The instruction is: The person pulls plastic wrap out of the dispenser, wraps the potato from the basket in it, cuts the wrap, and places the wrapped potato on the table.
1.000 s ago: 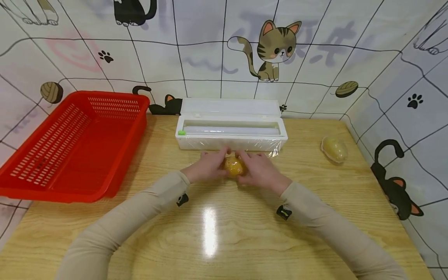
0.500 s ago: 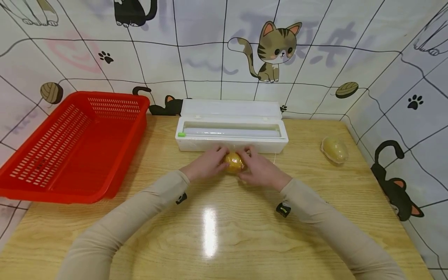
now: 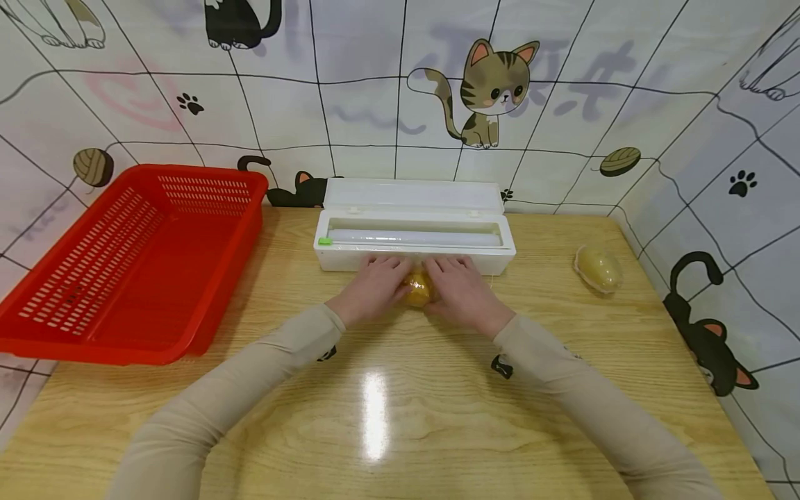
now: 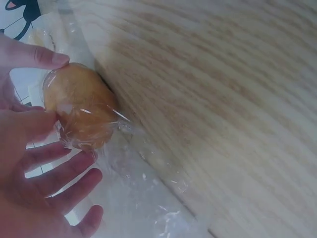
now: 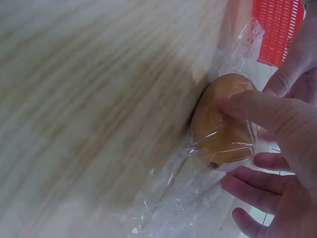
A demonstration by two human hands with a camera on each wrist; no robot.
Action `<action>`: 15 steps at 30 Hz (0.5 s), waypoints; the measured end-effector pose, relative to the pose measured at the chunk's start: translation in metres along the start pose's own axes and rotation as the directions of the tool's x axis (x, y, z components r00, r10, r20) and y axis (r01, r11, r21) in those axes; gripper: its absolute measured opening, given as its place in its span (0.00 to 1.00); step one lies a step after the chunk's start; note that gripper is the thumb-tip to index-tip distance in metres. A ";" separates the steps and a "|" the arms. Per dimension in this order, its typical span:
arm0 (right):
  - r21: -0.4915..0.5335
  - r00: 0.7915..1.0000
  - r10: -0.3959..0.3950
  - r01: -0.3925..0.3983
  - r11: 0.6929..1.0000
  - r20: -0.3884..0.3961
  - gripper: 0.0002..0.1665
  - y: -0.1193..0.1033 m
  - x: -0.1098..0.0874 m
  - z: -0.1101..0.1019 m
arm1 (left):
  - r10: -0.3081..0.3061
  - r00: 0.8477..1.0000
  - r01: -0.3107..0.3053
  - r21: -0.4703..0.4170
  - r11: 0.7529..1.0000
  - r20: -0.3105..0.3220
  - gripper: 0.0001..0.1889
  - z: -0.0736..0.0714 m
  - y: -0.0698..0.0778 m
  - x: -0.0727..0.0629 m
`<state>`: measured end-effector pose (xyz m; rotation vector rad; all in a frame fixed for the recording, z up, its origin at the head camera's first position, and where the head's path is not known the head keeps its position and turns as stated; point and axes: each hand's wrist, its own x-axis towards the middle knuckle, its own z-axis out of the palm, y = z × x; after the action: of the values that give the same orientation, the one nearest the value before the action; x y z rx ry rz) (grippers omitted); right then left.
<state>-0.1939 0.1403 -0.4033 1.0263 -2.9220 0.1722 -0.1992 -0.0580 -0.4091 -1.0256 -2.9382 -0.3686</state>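
An orange-yellow rounded fruit [image 3: 417,290] in clear cling film sits on the table, close in front of a long white cling film box [image 3: 337,261]. My left hand [image 3: 377,286] holds its left side; in the left wrist view the thumb is against the fruit [image 4: 79,101] and the other fingers spread beyond it. From the right my right hand [image 3: 465,290] holds it too, thumb pressed on the fruit [image 5: 218,121] in the right wrist view. Loose, crinkled film [image 4: 148,198] trails from the fruit toward the box. The fruit's underside is hidden.
The box's lid [image 3: 412,193] stands raised, showing a film roll [image 3: 412,237] inside, and a green slider [image 3: 324,241] sits at its left end. A red basket [image 3: 187,344] is at the left. Another film-wrapped yellowish fruit [image 3: 598,269] lies at the right.
Both hands have shifted slightly forward around the fruit, their fingers now flatter against the box front. The film that hung over the box's front right no longer shows there.
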 end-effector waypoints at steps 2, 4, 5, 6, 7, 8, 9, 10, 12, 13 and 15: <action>0.013 1.000 -0.004 0.004 1.000 -0.009 0.36 0.000 0.002 -0.002 | 0.007 1.000 -0.007 0.008 1.000 -0.009 0.13 0.000 -0.001 0.000; 0.016 1.000 -0.002 0.003 1.000 -0.009 0.32 0.001 0.003 -0.003 | 0.008 1.000 -0.008 0.032 0.999 -0.009 0.11 0.000 -0.001 0.000; 0.020 1.000 0.000 0.000 1.000 -0.007 0.31 0.001 0.004 -0.003 | 0.006 1.000 -0.006 0.040 0.999 -0.007 0.12 0.000 0.000 0.000; 0.022 1.000 0.004 -0.004 1.000 -0.002 0.31 0.002 0.005 -0.003 | 0.003 1.000 -0.003 0.053 0.999 -0.003 0.13 0.000 0.000 0.000; 0.028 1.000 0.009 -0.009 1.000 0.002 0.31 0.003 0.006 -0.003 | 0.001 1.000 -0.001 0.059 0.998 0.000 0.14 0.000 0.000 0.000; 0.030 1.000 0.014 -0.014 0.999 0.008 0.32 0.003 0.006 -0.002 | -0.004 1.000 0.003 0.062 0.998 0.002 0.15 0.000 0.001 0.000; 0.036 1.000 0.019 -0.019 0.999 0.014 0.33 0.004 0.006 -0.001 | -0.010 1.000 0.009 0.061 0.998 0.006 0.16 0.000 0.001 0.000; 0.042 1.000 0.023 -0.023 0.999 0.017 0.34 0.005 0.006 -0.001 | -0.014 1.000 0.014 0.065 0.998 0.005 0.17 -0.001 0.002 0.000; 0.064 0.999 0.029 -0.031 0.997 0.020 0.35 0.006 0.004 0.000 | -0.028 1.000 0.028 0.065 0.997 0.000 0.19 -0.001 0.004 0.000; 0.081 0.999 0.033 -0.035 0.996 0.020 0.36 0.006 0.003 -0.001 | -0.035 0.999 0.035 0.061 0.998 -0.005 0.19 -0.001 0.005 0.000; 0.118 0.999 0.042 -0.045 0.992 0.025 0.36 0.007 0.000 -0.003 | -0.048 0.999 0.049 0.049 0.998 -0.017 0.17 -0.002 0.006 -0.001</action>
<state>-0.1982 0.1455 -0.4010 0.9853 -2.9876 0.3422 -0.1949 -0.0539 -0.4059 -0.9427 -2.9469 -0.3017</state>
